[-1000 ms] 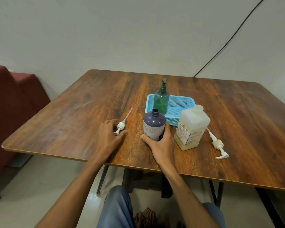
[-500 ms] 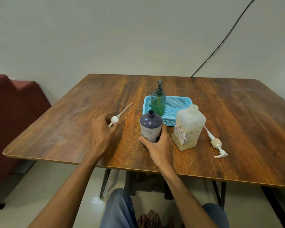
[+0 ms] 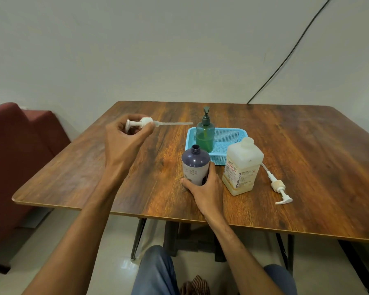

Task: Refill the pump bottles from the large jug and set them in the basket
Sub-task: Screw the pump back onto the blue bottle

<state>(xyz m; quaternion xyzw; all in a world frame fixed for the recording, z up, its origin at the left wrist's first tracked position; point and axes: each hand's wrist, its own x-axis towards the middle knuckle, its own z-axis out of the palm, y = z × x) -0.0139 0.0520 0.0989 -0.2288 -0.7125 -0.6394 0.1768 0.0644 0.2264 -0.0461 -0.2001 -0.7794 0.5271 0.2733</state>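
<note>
Nearest the camera, knees (image 3: 156, 271) in blue trousers are seen below the near edge of the table (image 3: 307, 167), which slants across the lower view. Just inside that edge the right hand (image 3: 207, 188) is placed. Its thumb and fingers are curled round the lower body of the purple bottle (image 3: 195, 165), thumb on the left, fingers on the right. The bottle stands upright on the wood, neck uncapped.

Just beside it on the right, across a narrow gap, the jug (image 3: 242, 167) stands upright, label toward the camera. Whether its mouth is capped cannot be told. Right of the jug a loose pump (image 3: 278, 186) lies flat, tube pointed back toward the jug. Beyond it, bare wood runs to the right edge.

The left hand (image 3: 124, 143) is held raised over the left part of the table, fingers curled, with the pump head (image 3: 146, 122) pinched between thumb and fingertips. The dip tube is held roughly level, pointing right, its tip near the green bottle (image 3: 205, 135) but apart from it. Bare wood is seen beneath this hand, out to the left edge.

Directly behind the purple bottle sits the basket (image 3: 218, 158), with the green bottle upright in its near-left corner, pump fitted. A band of wood separates the basket from the far edge. A sofa (image 3: 15, 156) is noted past the left edge. A cable (image 3: 285, 57) runs down the wall (image 3: 136, 50) to the far edge.
</note>
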